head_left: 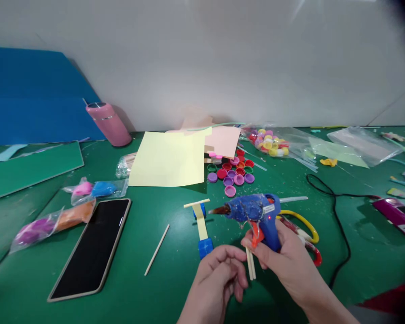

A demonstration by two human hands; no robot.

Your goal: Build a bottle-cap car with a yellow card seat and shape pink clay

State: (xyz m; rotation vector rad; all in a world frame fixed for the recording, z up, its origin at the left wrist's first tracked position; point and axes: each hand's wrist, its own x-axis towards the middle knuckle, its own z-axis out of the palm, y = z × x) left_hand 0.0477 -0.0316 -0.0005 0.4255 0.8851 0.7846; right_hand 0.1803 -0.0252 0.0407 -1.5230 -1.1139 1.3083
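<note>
My right hand is wrapped round the handle of a blue glue gun whose nozzle points left. Two short wooden sticks hang below its orange trigger, pinched by the same hand. Close to these sticks is my left hand, its fingers curled but apart, with nothing seen in them. Just beyond it lies a small assembly: a pale yellow strip with blue caps at its ends and a stick across the far end. A loose wooden stick lies on the green table further left.
Left are a phone, bagged clay and a pink bottle. Yellow paper and several coloured caps lie ahead. On the right are scissors, a black cable and a purple power strip.
</note>
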